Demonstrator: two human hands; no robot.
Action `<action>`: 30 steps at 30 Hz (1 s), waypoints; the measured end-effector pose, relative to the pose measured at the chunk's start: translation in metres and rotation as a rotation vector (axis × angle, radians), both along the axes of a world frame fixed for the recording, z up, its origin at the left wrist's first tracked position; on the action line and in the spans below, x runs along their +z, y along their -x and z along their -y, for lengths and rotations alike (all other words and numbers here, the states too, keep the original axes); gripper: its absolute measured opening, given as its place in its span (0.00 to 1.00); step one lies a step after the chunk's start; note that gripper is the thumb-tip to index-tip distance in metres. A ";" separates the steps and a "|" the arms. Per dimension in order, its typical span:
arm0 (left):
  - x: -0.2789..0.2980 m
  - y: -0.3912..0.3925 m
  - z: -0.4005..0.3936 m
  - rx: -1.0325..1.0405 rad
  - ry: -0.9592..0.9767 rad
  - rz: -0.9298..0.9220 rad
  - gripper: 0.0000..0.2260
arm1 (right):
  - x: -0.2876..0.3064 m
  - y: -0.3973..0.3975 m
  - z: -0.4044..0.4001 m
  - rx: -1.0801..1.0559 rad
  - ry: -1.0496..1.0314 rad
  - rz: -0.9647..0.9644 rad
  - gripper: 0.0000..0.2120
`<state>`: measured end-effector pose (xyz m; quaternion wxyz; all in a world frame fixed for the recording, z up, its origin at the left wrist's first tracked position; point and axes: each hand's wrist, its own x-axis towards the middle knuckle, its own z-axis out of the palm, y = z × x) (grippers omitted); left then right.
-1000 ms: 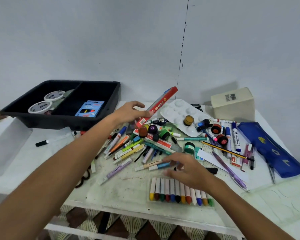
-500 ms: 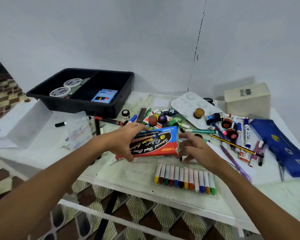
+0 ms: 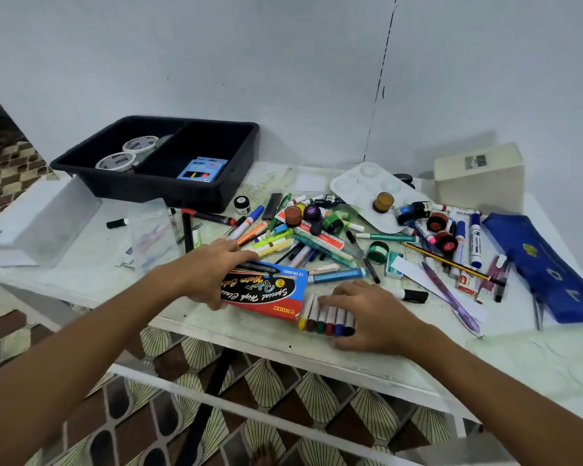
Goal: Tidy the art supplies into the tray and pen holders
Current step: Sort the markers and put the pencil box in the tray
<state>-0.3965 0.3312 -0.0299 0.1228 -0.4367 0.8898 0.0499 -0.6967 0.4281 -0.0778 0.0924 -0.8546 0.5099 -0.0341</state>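
Observation:
My left hand [image 3: 205, 272] grips a red and blue paint box [image 3: 266, 290] near the table's front edge. My right hand [image 3: 367, 314] lies over a row of colour tubes [image 3: 323, 322] and pushes them against the box's open right end. A black two-part tray [image 3: 239, 156] stands at the back left, with tape rolls [image 3: 117, 160] in its left part and a blue card pack [image 3: 201, 169] in its right part. A heap of markers and pens [image 3: 283, 237] lies behind the box.
A white palette [image 3: 360, 186] with paint pots, a cream box [image 3: 478, 178] and a blue pencil case [image 3: 546, 264] fill the right side. A clear plastic container [image 3: 37, 223] lies at the left. The table's front edge runs just below my hands.
My left hand brought the paint box down from the pile to the table front. My right hand moved onto the colour tubes and slid them left to the box's end.

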 end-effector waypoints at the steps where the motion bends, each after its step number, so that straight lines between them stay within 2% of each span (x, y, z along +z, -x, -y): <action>1: 0.000 -0.002 0.001 0.010 0.003 -0.001 0.46 | 0.000 0.002 -0.001 -0.018 0.002 0.010 0.34; 11: -0.008 0.000 0.001 0.024 -0.017 -0.020 0.47 | 0.007 -0.002 -0.010 -0.214 0.095 0.010 0.35; 23: -0.015 0.014 -0.017 -0.076 0.025 -0.049 0.47 | 0.009 -0.010 -0.008 0.008 0.048 0.097 0.31; 26: -0.020 0.015 -0.021 -0.054 0.013 -0.030 0.48 | 0.008 -0.011 -0.009 -0.037 0.003 0.071 0.37; 28: -0.020 0.013 -0.020 -0.045 0.002 -0.021 0.48 | 0.005 -0.009 -0.010 -0.060 -0.023 -0.054 0.47; 30: -0.020 0.011 -0.020 -0.036 -0.009 -0.021 0.48 | 0.006 -0.005 -0.010 -0.074 -0.028 -0.166 0.50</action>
